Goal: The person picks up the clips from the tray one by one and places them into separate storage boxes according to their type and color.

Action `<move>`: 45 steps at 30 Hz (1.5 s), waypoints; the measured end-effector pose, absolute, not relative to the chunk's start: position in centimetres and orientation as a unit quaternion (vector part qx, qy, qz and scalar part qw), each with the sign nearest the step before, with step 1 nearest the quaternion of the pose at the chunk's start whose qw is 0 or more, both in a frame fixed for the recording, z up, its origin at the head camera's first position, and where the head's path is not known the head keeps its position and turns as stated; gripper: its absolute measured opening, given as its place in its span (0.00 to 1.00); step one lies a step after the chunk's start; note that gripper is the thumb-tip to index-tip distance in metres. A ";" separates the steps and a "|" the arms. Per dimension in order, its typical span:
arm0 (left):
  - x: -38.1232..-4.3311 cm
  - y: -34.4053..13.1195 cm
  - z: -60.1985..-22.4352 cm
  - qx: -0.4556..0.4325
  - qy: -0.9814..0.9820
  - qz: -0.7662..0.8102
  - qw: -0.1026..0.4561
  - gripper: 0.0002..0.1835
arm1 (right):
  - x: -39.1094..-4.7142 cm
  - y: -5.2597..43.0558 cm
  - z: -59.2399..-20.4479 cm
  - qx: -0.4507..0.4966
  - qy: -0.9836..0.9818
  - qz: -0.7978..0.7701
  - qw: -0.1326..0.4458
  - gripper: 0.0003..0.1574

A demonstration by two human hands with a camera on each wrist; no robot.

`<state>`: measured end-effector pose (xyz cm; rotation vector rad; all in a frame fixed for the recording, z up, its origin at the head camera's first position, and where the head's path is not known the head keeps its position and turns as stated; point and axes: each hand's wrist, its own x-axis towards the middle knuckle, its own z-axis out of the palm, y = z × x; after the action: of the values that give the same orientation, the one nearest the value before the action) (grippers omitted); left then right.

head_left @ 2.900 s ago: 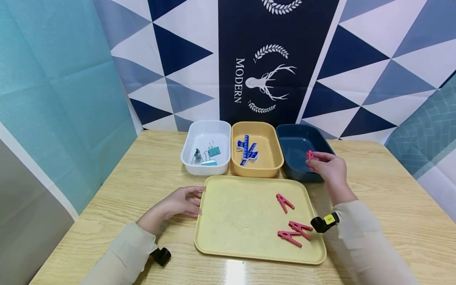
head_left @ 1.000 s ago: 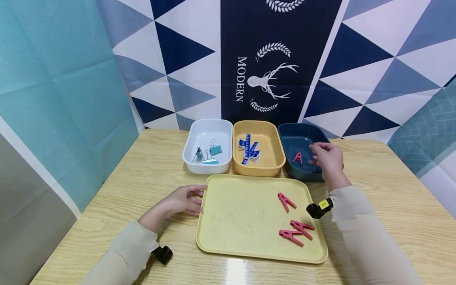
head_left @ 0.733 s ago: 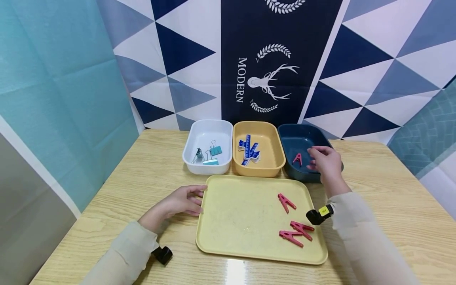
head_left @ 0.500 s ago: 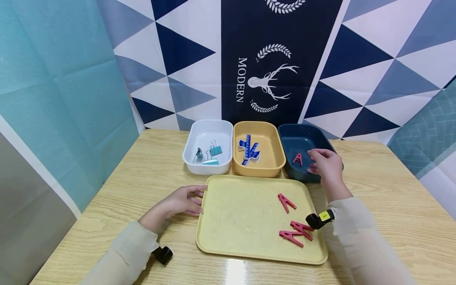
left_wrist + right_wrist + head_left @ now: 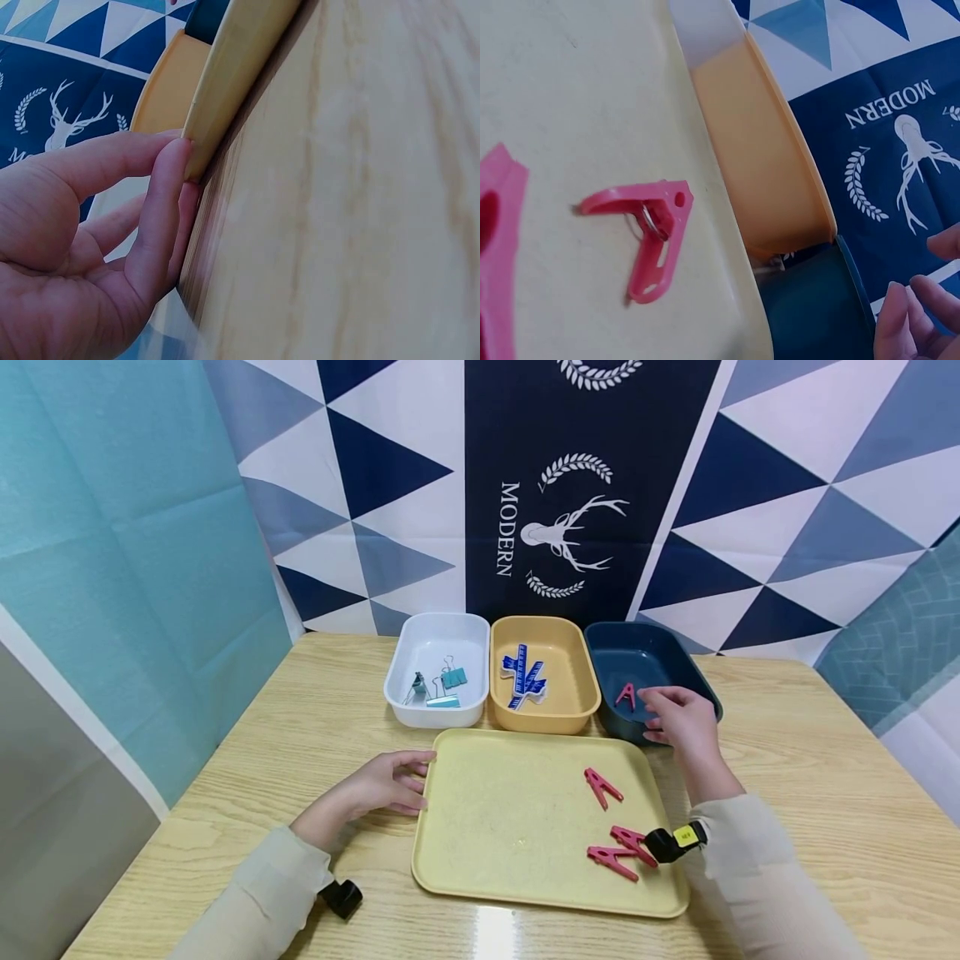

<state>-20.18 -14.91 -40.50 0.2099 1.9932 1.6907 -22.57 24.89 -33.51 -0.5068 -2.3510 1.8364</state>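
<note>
My right hand (image 5: 686,722) hovers over the near side of the navy bin (image 5: 637,647), fingers loosely bent and holding nothing. Just left of its fingertips, one pink clothespin (image 5: 628,689) lies inside that bin. On the yellow tray (image 5: 517,802) are three more pink clothespins: one alone (image 5: 597,783), and a close pair with a lower one (image 5: 609,857) and an upper one (image 5: 624,837) partly behind the wrist camera. The right wrist view shows a clothespin (image 5: 660,232) with its metal spring. My left hand (image 5: 382,783) touches the tray's left edge with relaxed fingertips (image 5: 174,150).
Beside the navy bin stand a yellow-orange bin (image 5: 581,652) with blue-and-white clips (image 5: 520,668) and a white bin (image 5: 408,639) with teal binder clips (image 5: 453,677). All stand behind the tray on a wooden table (image 5: 322,710), before a patterned cloth backdrop (image 5: 555,410).
My right hand brought a pink clothespin over the navy bin and let it go; it now lies inside. The hand has since drawn slightly back toward the tray. The left hand stays put.
</note>
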 end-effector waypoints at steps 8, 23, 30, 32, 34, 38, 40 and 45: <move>-20.2 -14.9 -40.5 0.078 0.733 0.624 0.258 0.39 | -21.7 24.4 -33.8 -0.158 -0.805 0.571 0.037 0.27; -20.2 -15.0 -40.5 0.079 0.733 0.625 0.257 0.39 | -20.2 23.7 -34.7 -0.139 -0.827 0.545 -0.007 0.36; -20.2 -15.0 -40.5 0.082 0.734 0.622 0.259 0.39 | -19.6 23.6 -35.1 -0.134 -0.821 0.555 -0.023 0.35; -20.2 -15.0 -40.5 0.082 0.734 0.623 0.259 0.39 | -19.4 23.5 -35.3 -0.130 -0.821 0.555 -0.028 0.34; -20.2 -15.0 -40.4 0.081 0.733 0.624 0.258 0.39 | -19.3 23.4 -35.4 -0.129 -0.825 0.550 -0.036 0.33; -20.2 -15.1 -40.5 0.081 0.733 0.625 0.257 0.38 | -19.0 23.1 -35.7 -0.129 -0.828 0.543 -0.053 0.33; -20.2 -15.1 -40.6 0.081 0.732 0.625 0.258 0.38 | -18.9 22.9 -35.9 -0.130 -0.831 0.537 -0.061 0.32; -20.3 -15.1 -40.6 0.083 0.732 0.625 0.259 0.39 | -18.9 22.9 -36.3 -0.130 -0.838 0.524 -0.075 0.32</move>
<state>-20.26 -15.08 -40.62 0.2254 1.9835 1.6941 -18.86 22.86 -36.33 -0.4279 -2.7685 1.7304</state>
